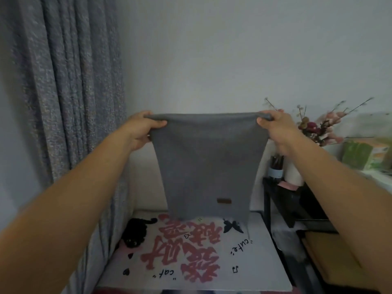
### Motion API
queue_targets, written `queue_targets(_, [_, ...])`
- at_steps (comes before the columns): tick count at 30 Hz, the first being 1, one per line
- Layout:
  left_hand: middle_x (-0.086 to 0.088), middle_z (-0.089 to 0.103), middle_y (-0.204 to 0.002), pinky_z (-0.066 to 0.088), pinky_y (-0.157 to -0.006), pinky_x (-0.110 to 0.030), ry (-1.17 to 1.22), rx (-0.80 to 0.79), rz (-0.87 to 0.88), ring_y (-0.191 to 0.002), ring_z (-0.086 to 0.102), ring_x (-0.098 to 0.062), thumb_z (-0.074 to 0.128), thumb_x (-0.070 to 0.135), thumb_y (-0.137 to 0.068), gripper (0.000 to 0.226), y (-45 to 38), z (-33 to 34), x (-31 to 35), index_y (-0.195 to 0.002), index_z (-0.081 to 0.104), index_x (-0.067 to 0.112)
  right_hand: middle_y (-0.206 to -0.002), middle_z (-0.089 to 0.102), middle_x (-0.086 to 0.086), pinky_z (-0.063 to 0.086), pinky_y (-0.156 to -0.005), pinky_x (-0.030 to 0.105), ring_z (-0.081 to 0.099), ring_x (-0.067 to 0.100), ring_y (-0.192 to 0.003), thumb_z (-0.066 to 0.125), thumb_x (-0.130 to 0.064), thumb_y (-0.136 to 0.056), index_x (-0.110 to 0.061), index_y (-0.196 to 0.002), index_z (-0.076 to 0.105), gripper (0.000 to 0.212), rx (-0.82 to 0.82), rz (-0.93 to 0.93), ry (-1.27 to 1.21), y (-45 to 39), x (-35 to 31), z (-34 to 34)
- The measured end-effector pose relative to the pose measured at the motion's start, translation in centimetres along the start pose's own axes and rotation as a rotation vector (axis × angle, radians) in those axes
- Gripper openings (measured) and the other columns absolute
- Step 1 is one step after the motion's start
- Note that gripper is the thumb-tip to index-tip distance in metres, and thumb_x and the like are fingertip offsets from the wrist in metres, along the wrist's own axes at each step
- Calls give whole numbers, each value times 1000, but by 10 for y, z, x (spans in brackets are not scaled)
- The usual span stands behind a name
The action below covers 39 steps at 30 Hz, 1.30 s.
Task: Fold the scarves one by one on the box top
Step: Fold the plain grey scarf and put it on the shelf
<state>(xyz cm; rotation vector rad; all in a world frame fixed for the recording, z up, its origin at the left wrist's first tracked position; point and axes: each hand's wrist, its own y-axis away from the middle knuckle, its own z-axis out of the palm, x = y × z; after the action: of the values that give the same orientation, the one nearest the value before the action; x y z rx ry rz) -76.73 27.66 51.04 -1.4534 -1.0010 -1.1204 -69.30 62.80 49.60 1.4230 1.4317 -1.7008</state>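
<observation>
Both arms reach forward and up; the left hand (141,130) and right hand (273,126) each pinch a top corner of the grey knit scarf (209,166), fingers curled round its edge. It hangs flat above the printed box top (261,264), hiding the far edge. A small dark label (224,201) on it is unreadable.

Plain pale wall (233,49) — grey curtain (63,81) left, black side table (282,198) right.

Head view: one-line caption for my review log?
Both hands, left hand and right hand, hold a grey scarf up above the printed box top.
</observation>
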Motion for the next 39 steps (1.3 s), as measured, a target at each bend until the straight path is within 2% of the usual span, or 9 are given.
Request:
queue_targets(6, [-3,57,-70,47,-71,-31,-336,-40,132,-76,55,-18,78,-5,-78,29,4,-15,-67,-71,56,12,-93,68,-1,50,-80,23,62,13,-89,58,-5,-98,-21,-98,70,20,-34,72,6,33,68,9])
queue_targets(12, [10,61,-88,48,-73,-26,-711,-147,75,-81,57,-7,77,-9,-75,43,132,-16,-286,-69,54,27,-99,73,-1,49,-77,6,64,-12,-82,71,-11,-90,-24,-94,77,15,-220,314,203,171,227,14])
queue_targets(16, [6,55,-92,52,-67,-36,-1010,-339,26,-84,56,-18,80,-3,-59,37,236,4,-416,-77,59,22,-99,71,-5,46,-81,9,65,0,-93,62,16,-87,-53,-73,74,71,-306,598,377,273,347,15])
queue_targets(19, [5,48,-117,53,-80,-36,-1065,-402,-64,-106,51,-22,76,4,-68,33,289,17,-458,-86,56,23,-118,67,4,41,-88,3,61,18,-110,63,12,-89,-37,-82,76,51,-309,703,447,327,385,13])
queue_targets(22, [1,38,-127,43,-86,-28,-912,-122,-310,-111,42,-21,62,-8,-78,36,312,34,-462,-87,54,26,-137,48,4,44,-108,37,51,26,-126,60,8,-93,-48,-81,72,58,-144,847,312,349,402,11])
queue_targets(25, [-16,55,-110,43,-63,-25,-415,140,-727,-79,55,-22,51,-15,-82,37,316,56,-449,-89,56,22,-130,55,4,53,-94,37,59,25,-113,53,11,-94,-26,-99,70,41,-21,981,138,359,383,17])
queue_targets(30, [-9,60,-105,55,-74,-34,293,485,-921,-88,62,-21,53,4,-97,18,323,66,-448,-115,54,8,-122,62,10,51,-96,47,62,28,-111,64,-23,-97,-18,-123,59,27,349,1331,-495,369,388,33])
queue_targets(35, [-4,68,-98,56,-68,-28,505,518,-1084,-86,63,-17,65,21,-97,16,323,70,-466,-112,64,15,-128,65,4,35,-114,47,57,22,-121,71,-42,-84,-21,-130,57,52,301,1348,-640,381,412,45])
queue_targets(39, [-9,65,-117,56,-78,-33,521,516,-1046,-100,64,-21,57,10,-100,10,327,62,-478,-110,60,11,-114,70,7,45,-106,44,66,20,-98,69,-18,-89,-11,-132,58,45,416,1349,-719,390,417,48])
